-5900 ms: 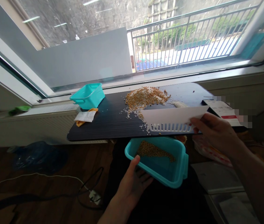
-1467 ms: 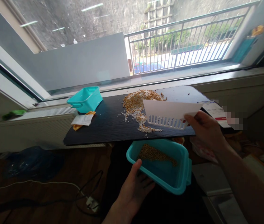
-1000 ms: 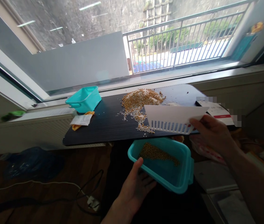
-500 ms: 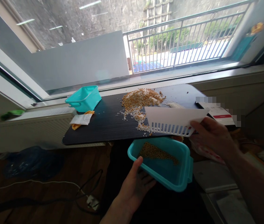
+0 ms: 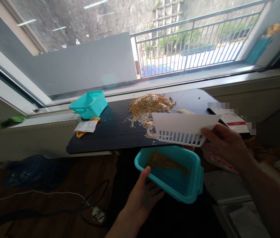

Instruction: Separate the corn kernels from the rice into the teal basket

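Note:
My left hand (image 5: 143, 195) grips the near left side of a teal plastic bin (image 5: 177, 189), thumb over its rim and fingers underneath. Round tan beans (image 5: 163, 160), which look like soybeans or chickpeas, lie inside at the bin's far left. In my right hand (image 5: 225, 142) is a white slotted scoop (image 5: 184, 124), pinched at its right end. Its slotted edge hangs at the table's front edge, just above the bin. Behind the scoop, a heap of beans mixed with white grains (image 5: 150, 105) spreads on the dark table (image 5: 110, 135).
A second teal bin (image 5: 90, 104) stands at the table's back left, by a folded white and orange cloth (image 5: 87, 127). A white box (image 5: 232, 120) with a red stripe sits at the right. Window and radiator (image 5: 53, 129) border the table; a power strip (image 5: 97, 214) lies on the floor.
The scoop and the held bin have shifted very slightly to the left. A few beans and grains near the table's front edge are gone from sight.

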Demonstrator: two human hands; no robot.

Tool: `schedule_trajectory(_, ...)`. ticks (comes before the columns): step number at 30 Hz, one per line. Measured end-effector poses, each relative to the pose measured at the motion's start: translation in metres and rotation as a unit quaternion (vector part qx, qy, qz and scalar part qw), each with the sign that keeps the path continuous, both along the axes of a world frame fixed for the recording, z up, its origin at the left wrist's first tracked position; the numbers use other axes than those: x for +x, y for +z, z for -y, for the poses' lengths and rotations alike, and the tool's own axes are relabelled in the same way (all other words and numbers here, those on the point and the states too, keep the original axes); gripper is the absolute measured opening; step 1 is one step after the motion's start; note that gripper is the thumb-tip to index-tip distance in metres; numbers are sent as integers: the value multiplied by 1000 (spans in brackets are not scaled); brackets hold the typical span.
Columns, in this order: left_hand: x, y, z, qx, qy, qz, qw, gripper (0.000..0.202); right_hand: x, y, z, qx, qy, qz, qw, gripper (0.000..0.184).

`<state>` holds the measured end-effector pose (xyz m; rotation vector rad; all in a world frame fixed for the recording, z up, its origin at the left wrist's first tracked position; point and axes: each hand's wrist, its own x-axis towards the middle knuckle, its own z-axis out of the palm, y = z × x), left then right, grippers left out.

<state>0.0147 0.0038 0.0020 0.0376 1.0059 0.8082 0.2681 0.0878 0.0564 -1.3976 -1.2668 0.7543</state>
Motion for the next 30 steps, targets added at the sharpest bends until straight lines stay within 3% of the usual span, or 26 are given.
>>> schedule_trajectory(4,-1,-1,0,0,0,3,1000,66,-25,-4,1,9,19,-86,996,25)
schedule_trajectory(9,-3,-2,1,1,3,-1,1000,63,-48,-5,4,-10,55,-44,997,17)
schedule_trajectory(16,-4,-1,2,-5,20,6,1000,64,-13,-18,0,-36,-39,-88,995,20)
schedule_trajectory(22,-1,0,1,-6,16,5,1000,64,0,-4,-11,-3,-114,-50,992,13)
schedule_trajectory(30,-2,-2,0,1,13,0,1000,64,-14,-1,-25,12,-22,-29,999,14)
